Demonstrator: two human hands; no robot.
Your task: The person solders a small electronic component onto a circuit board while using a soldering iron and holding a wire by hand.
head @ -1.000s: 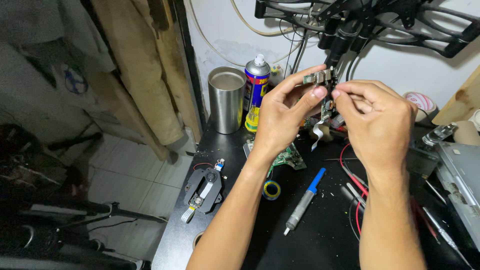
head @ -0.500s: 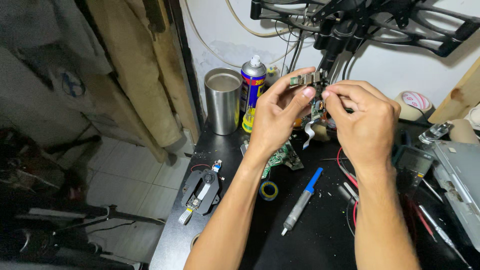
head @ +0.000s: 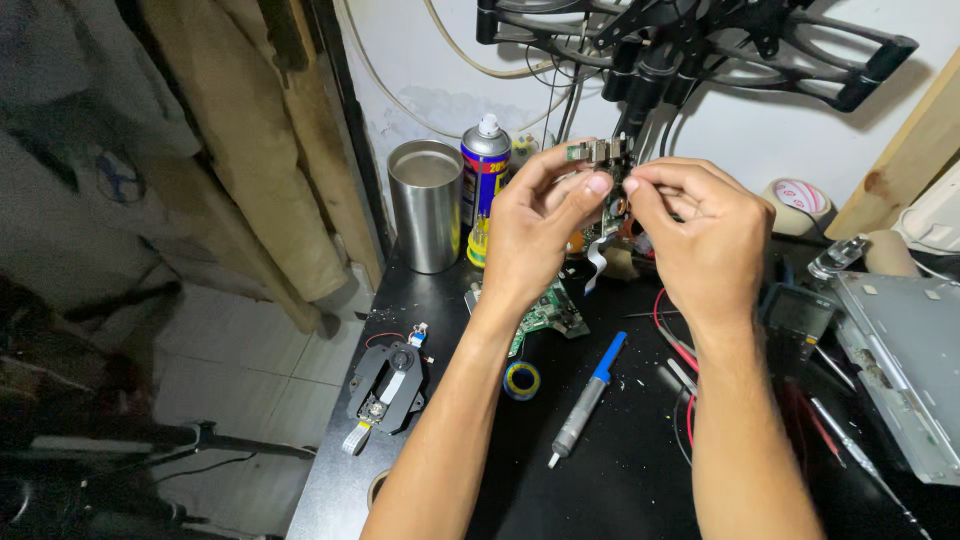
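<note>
Both hands are raised over the black worktable [head: 640, 470], pinching a small electronic part [head: 598, 152] with a green board and a metal block between them. My left hand [head: 537, 225] grips its left end with thumb and fingers. My right hand [head: 700, 235] pinches the right side with its fingertips. A short white ribbon cable [head: 594, 262] hangs below the part. How the fingers meet behind the part is hidden.
On the table lie a green circuit board [head: 548, 312], a blue-tipped screwdriver [head: 588, 398], a small tape roll [head: 521, 380], a black disc-drive mechanism [head: 386, 385] and red wires [head: 680, 345]. A steel cup [head: 425, 205] and spray can [head: 485, 175] stand behind. A metal casing [head: 900, 360] sits right.
Both hands with the small part have shifted slightly left and up in view; the grip looks the same. Nothing on the table has moved.
</note>
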